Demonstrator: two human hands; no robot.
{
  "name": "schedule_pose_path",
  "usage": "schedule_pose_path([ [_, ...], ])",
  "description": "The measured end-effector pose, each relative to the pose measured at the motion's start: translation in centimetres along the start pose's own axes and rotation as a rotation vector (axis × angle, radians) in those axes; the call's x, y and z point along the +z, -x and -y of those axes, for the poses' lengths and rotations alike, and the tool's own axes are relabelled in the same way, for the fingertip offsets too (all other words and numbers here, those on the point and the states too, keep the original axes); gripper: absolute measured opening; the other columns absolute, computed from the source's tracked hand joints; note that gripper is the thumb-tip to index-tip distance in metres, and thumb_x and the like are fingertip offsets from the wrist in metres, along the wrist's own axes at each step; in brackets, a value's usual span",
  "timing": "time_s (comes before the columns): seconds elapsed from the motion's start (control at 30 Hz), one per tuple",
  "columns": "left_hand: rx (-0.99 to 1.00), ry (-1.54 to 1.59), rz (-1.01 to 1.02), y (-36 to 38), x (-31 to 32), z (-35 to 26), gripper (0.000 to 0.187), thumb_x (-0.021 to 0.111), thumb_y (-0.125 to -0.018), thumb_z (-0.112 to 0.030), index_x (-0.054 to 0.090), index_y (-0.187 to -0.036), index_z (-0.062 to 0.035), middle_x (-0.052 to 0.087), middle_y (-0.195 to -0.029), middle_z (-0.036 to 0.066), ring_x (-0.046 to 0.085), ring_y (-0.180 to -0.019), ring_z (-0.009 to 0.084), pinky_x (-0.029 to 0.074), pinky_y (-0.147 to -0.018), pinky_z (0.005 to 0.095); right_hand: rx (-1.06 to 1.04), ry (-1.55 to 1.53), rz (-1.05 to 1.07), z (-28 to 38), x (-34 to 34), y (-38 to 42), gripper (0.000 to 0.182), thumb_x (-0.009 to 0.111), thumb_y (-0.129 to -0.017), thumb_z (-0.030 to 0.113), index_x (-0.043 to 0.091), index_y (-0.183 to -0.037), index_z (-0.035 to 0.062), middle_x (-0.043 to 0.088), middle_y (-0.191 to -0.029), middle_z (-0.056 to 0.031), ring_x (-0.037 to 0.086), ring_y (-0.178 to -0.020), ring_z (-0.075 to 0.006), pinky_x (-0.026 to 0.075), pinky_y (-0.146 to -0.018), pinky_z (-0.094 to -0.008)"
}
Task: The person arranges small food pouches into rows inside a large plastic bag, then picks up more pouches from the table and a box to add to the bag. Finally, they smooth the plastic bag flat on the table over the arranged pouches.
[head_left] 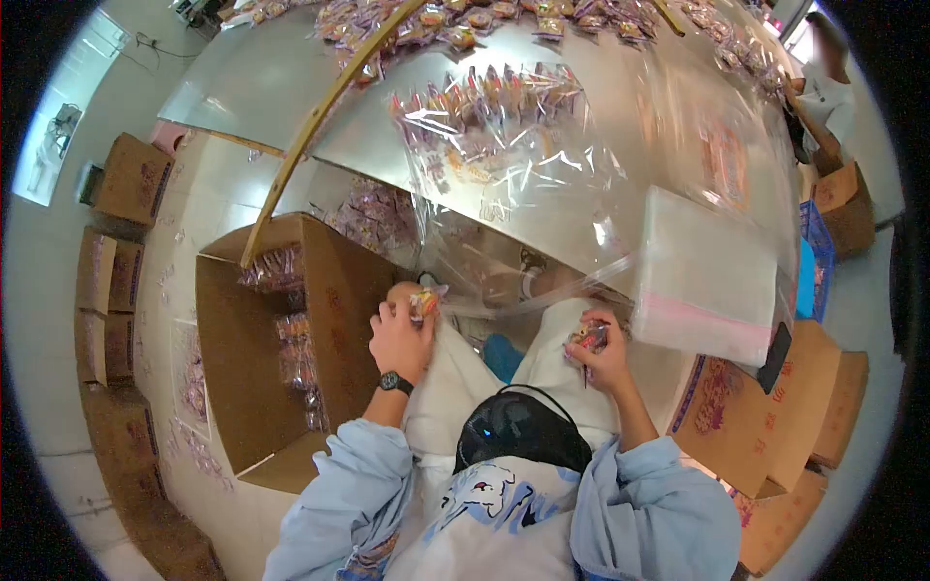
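My left hand [399, 341], with a black watch at its wrist, is closed round a small wrapped snack packet [423, 304] above my left thigh. Over the other thigh, my right hand [610, 356] grips a second wrapped snack packet [589, 335], partly hidden by the fingers. A large clear plastic bag [504, 194] lies on the metal table in front of me, its near end hanging over the edge between my hands. Rows of snack packets [484, 102] fill the bag's far end.
An open cardboard box [339, 329] with packed snacks stands at my left. A stack of clear bags [707, 276] lies on the table [358, 126] at right. Loose packets [465, 24] cover the far side, behind a yellowish strip [320, 116]. Cartons [765, 416] stand right; a person [828, 102] is beyond.
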State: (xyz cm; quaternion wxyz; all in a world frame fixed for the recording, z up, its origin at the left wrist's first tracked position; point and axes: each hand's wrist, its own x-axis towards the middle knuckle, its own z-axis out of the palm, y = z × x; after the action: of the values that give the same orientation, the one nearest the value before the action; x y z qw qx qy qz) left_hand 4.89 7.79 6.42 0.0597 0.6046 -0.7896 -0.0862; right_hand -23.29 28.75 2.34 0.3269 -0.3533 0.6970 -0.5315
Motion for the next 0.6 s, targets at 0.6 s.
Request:
schedule_pose_path([
  [0.6,-0.028,-0.009,0.047,-1.2,-0.6,1.0,0.052,0.069,-0.085,-0.056,0.062,-0.122,-0.0206,0.062,-0.109,0.013,0.065,-0.097,0.0389,0.056,-0.073,0.0506,-0.071,-0.295,0.045,13.0,4.8,-10.2,0.058,0.08,-0.082,0.015,0.054,-0.133,0.0024,0.063,-0.12,-0.0116,0.063,-0.103,-0.0164,0.051,-0.092,-0.0316],
])
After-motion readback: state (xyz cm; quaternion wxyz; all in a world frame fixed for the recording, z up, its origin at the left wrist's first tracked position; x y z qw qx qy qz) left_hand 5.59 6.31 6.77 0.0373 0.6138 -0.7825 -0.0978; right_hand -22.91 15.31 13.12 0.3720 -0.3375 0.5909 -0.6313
